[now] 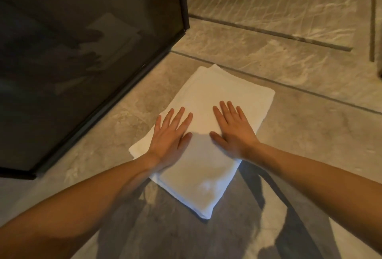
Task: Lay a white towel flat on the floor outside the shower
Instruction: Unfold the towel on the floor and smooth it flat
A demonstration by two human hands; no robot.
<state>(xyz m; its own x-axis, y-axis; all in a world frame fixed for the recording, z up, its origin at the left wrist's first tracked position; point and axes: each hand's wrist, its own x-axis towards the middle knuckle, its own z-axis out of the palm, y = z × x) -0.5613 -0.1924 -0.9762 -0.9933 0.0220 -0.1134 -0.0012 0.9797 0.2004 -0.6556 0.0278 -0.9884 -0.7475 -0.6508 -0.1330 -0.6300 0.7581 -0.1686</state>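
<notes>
- The left hand lies palm down on the folded white terry towel. Its grip is wide: the fingers are straight and fanned, the thumb points towards the middle of the frame, and it holds nothing.
- The right hand lies the same way just beside it. Its grip is wide too, with fingers straight and spread and the palm flat on the cloth. The two thumbs point at each other with a small gap of towel between them.
- Both bare forearms run out of the frame at the lower left and lower right, so nothing above them shows.
- The towel sits in the middle of the frame as a long rectangle, lying flat and slanted. One short end points to the upper middle and the other to the bottom middle.
- It is folded in several layers, which show as stacked edges along its lower left side and at the far end. The hands and the left wrist hide part of it.
- It rests on the grey stone-look tiled floor. It is near but not touching the dark tinted glass shower panel that fills the upper left.
- The panel has a black metal frame. What lies behind the glass is hard to make out; only a dim reflection of towel and hands shows.
- Dark grout lines cross the floor at upper right, where the tiles look blurred.
- Dark shadows fall on the floor along the bottom of the frame.
</notes>
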